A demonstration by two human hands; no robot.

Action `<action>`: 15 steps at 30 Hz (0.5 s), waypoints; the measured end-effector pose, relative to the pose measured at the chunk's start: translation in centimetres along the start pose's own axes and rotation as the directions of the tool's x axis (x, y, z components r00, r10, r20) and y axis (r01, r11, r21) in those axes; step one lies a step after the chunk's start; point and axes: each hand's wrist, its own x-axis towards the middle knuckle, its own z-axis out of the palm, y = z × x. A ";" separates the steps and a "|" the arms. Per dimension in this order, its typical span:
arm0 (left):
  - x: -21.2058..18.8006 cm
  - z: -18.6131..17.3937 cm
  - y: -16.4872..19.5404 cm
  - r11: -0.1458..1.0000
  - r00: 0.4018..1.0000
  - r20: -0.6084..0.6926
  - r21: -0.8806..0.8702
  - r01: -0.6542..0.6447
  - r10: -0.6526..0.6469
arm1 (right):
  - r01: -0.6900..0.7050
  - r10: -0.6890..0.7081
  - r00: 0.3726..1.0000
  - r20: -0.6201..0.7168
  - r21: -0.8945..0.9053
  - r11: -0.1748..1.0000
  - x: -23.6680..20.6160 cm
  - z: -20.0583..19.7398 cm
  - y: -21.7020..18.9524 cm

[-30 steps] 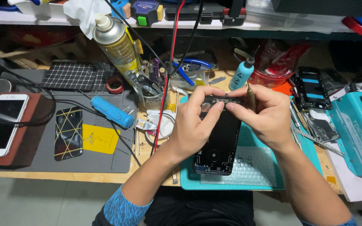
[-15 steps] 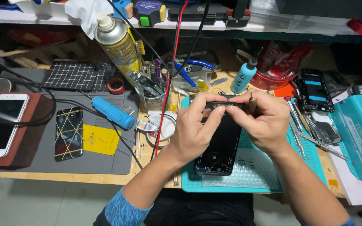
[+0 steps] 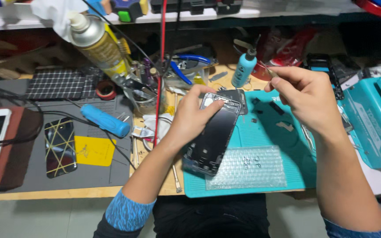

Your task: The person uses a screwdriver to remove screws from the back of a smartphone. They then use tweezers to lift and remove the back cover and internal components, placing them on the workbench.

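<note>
Right hand (image 3: 307,94) has lifted off the phone since the earlier frame, up and to the right; fingers now pinched shut on thin tweezers (image 3: 267,70), tip clear of the chassis. Left hand (image 3: 195,117) fingers wrap the opened phone (image 3: 214,134), thumb near its top edge, w/ the phone tilted over the teal mat (image 3: 287,145). We read it as a part just pulled or tool repositioning. Blue bottle (image 3: 244,68) behind.

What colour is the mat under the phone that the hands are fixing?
The mat is teal, a blue-green, best seen in the head view, under the opened phone.
</note>
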 end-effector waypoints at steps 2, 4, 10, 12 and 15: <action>0.6 0.0 -0.4 0.979 0.980 0.072 -0.068 0.190 -0.185 | -0.024 0.024 1.000 -0.008 -0.069 0.997 -0.2 -0.6 0.8; 0.7 0.1 -0.5 0.960 0.956 0.135 -0.070 0.271 -0.260 | -0.028 0.028 1.000 0.003 -0.061 0.998 -0.4 -1.1 1.5; 0.7 0.5 -0.2 0.969 0.985 0.169 0.249 -0.015 -0.028 | -0.084 0.074 0.995 0.062 0.191 0.978 -0.4 -2.5 2.9; 0.3 0.9 0.0 0.971 0.974 0.225 0.236 -0.037 -0.017 | -0.207 0.194 0.978 0.079 0.245 0.947 -0.2 -3.0 3.3; -0.2 1.7 0.4 0.943 0.940 0.329 0.333 -0.024 -0.092 | -0.342 0.311 0.940 0.142 0.436 0.833 -0.3 -3.8 4.0</action>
